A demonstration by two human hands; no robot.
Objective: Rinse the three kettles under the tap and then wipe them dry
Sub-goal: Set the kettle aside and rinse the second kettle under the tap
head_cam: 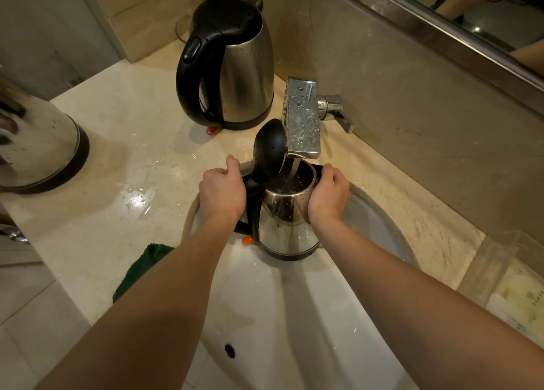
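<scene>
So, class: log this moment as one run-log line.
left hand: kettle handle | right hand: kettle body | lid open | tap filling

Kettle in our hands (287,227): shiny silver, black lid and base, we see.
Back kettle (232,62): silver, black top and handle.
Cloth (141,269): dark green.
Sink (265,316): white.
Counter (132,154): creamy, cloudy marks.
Tap (303,118): shiny silver.
</scene>
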